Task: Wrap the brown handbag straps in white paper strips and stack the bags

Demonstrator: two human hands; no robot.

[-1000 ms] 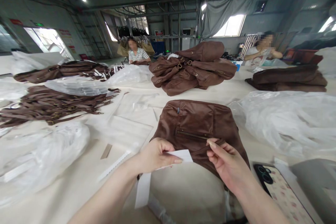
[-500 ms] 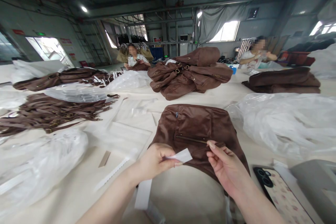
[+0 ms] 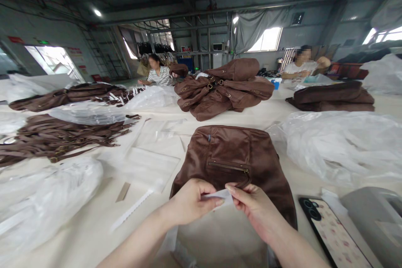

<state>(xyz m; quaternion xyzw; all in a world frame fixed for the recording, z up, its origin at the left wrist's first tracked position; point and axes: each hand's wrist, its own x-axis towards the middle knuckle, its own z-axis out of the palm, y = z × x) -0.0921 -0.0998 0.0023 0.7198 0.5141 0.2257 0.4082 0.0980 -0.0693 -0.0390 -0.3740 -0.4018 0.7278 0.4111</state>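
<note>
A brown leather-look bag [image 3: 229, 146] lies flat in front of me, with a zipped pocket [image 3: 228, 167] across its face. My left hand [image 3: 196, 201] is closed in a pinch on a strip of white paper [image 3: 221, 194] above the bag's near edge. At the strip's other end, my right hand [image 3: 251, 205] pinches with thumb and forefinger. A brown zipper pull [image 3: 246, 181] curves from the slider down to these right fingers, which partly hide it. Both hands are close together, almost meeting over the strip.
Brown straps [image 3: 72, 134] are heaped on the left. More brown bags [image 3: 226, 88] are piled ahead, others folded [image 3: 333, 96] at right. Clear plastic bags [image 3: 339, 146] lie on both sides. A phone [image 3: 336, 230] rests by a grey device [image 3: 377, 217]. Two people [image 3: 158, 73] sit across the table.
My right hand has moved left and toward me, bringing the zipper pull to the white strip; its fingers now meet the strip's end. The person at far left has turned aside.
</note>
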